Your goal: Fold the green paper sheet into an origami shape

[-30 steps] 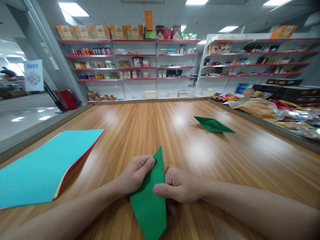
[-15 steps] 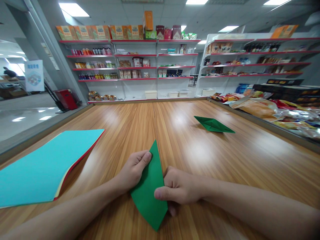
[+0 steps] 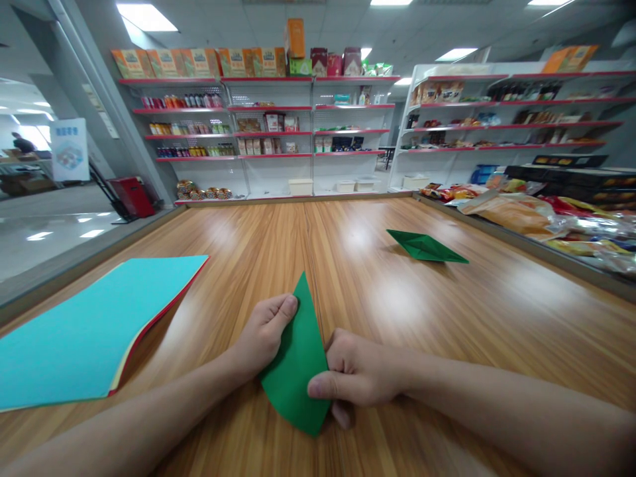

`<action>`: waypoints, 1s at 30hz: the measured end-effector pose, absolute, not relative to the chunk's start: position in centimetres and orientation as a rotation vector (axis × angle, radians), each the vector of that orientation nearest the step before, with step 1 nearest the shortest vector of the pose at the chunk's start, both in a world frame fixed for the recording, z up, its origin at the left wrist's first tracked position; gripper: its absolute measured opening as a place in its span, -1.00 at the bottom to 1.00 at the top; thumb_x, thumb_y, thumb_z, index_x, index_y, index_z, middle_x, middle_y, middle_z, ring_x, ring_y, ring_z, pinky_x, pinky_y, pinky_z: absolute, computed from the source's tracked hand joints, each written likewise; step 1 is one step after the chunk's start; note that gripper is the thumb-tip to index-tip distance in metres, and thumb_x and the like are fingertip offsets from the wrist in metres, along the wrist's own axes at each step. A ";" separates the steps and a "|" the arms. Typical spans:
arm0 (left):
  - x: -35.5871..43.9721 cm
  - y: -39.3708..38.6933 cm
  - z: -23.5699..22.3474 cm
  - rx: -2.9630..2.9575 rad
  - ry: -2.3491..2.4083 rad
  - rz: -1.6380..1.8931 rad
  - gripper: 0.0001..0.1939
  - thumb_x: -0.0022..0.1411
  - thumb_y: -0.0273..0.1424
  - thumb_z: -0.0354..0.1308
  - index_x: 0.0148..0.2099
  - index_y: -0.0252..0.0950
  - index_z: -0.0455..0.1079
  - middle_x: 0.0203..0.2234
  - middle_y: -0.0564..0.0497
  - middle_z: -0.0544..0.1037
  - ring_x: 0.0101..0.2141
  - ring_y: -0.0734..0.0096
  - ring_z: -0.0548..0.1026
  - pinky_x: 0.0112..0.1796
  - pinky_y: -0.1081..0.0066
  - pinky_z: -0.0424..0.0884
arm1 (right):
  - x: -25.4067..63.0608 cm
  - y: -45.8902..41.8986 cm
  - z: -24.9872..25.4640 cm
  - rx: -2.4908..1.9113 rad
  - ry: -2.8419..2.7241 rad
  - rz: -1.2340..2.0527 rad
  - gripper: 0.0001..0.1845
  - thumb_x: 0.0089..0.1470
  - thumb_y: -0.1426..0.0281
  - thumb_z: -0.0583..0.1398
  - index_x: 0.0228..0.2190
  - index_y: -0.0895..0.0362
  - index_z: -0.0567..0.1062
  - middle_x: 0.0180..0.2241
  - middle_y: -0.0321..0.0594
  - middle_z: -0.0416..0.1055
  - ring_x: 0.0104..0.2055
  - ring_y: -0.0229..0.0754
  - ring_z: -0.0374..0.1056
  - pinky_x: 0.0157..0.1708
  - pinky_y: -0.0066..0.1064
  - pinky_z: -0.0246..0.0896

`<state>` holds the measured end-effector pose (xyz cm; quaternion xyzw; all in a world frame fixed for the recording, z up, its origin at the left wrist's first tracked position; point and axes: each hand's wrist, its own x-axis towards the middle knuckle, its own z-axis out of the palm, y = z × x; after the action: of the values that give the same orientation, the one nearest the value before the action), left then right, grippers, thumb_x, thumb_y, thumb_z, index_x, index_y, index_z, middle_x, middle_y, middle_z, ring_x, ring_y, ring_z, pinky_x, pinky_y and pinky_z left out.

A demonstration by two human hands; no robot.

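A folded sheet of green paper is held up between both hands above the wooden table. My left hand pinches its upper left edge, thumb on the near face and fingers behind. Lower on the right edge, my right hand grips it with the thumb in front; its other fingers are curled at the side and partly hidden behind. The paper tapers to a point at the top and bows toward the bottom. Farther off to the right lies a folded green paper boat.
A stack of coloured paper, light blue on top with yellow and red edges, lies at the left. Bagged snacks and dark boxes sit beyond the table's right rim. Stocked shelves stand behind the table.
The green paper's top has tipped slightly left, and its lower end has risen and curved more. My left hand has shifted slightly up and left; both hands keep their grip.
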<state>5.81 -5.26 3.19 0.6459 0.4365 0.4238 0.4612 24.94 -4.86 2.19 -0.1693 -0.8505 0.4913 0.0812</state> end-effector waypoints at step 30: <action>5.7 -5.1 3.4 1.470 1.071 1.088 -0.48 0.15 0.07 0.07 -0.54 -0.27 0.14 -0.68 0.15 0.19 -0.65 0.55 0.14 -0.65 0.54 0.08 | 25.0 -4.5 2.1 -0.375 -2.540 1.508 -0.26 0.20 -0.04 -0.07 -0.64 0.26 0.50 -0.71 -0.21 0.35 -0.65 -0.38 0.25 -0.61 -0.59 0.15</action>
<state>5.68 -5.12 3.37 0.6049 0.4410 0.4477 0.4892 24.97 -4.54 2.07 -0.1256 -0.8502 0.5046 0.0820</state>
